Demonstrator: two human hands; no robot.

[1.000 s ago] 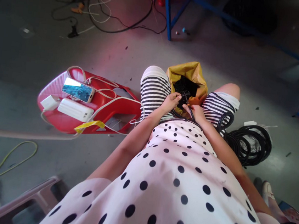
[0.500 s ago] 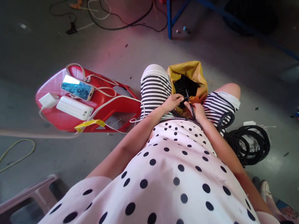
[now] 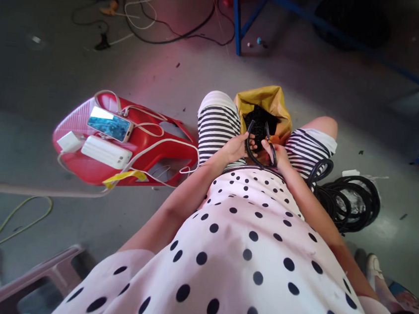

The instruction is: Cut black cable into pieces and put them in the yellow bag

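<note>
Over the mouth of a yellow bag [image 3: 273, 98] between my knees, my left hand [image 3: 236, 149] is closed round a length of black tube [image 3: 250, 149], whose free end points up and away. Beside it, my right hand [image 3: 279, 156] grips a pair of scissors [image 3: 268, 131] with a black handle loop. The scissors' blades point forward over the bag, apart from the tube's end. Dark pieces [image 3: 260, 120] lie inside the bag. From my lap the black tube appears to lead right toward a large coil [image 3: 367, 206] on the floor.
On the left, a red stool [image 3: 146, 148] carries a phone [image 3: 110, 123], a white power bank [image 3: 105, 152] and white cables. A blue metal frame [image 3: 237, 22] stands ahead. Loose cables lie at upper left, and a pinkish plastic stool [image 3: 37, 281] is at lower left.
My hands have moved apart, and the scissors are away from the tube. The tube's end now stands up in my left hand.
</note>
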